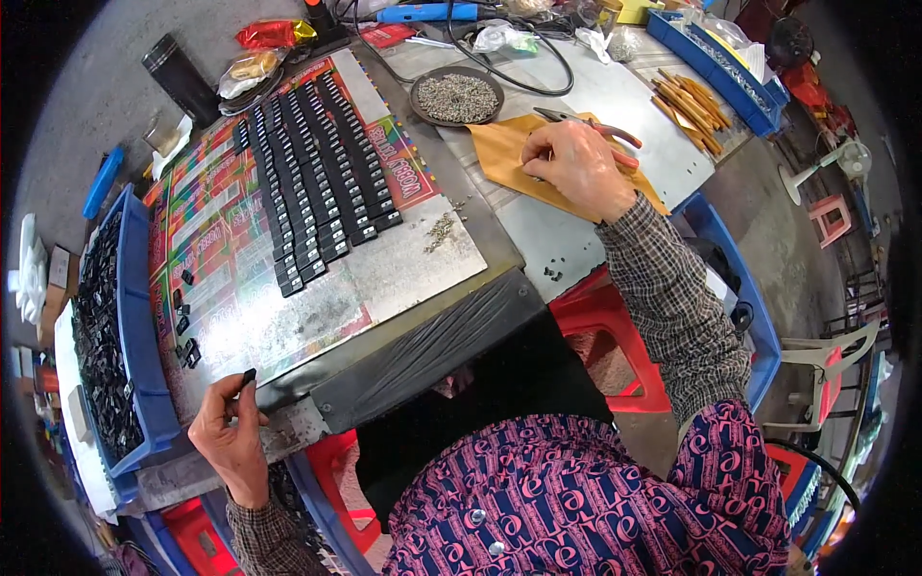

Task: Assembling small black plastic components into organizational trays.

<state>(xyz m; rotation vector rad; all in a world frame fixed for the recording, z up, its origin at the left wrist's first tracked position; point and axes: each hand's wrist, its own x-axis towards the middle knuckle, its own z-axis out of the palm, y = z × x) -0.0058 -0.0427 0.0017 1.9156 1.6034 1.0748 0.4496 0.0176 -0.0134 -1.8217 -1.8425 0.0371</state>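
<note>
At the table's near left edge my left hand (231,437) pinches a small black plastic part (250,376) between thumb and fingertips. My right hand (584,171) is over a brown paper sheet or envelope (499,152), thumb and forefinger pressed together; anything between them is too small to make out. Beside its knuckles lie pliers with red handles (626,159). Between the hands, a colourful printed board (226,235) carries several rows of black parts with shiny metal bits (322,178). Small metal pieces (440,233) lie scattered near the board's right corner.
A round dish (413,100) of small metal pieces stands behind the paper. A blue bin (144,317) of black parts borders the left side. Farther back are brown sticks (690,108), a blue tray (663,38), a black cylinder (181,79) and a dark cable (538,88).
</note>
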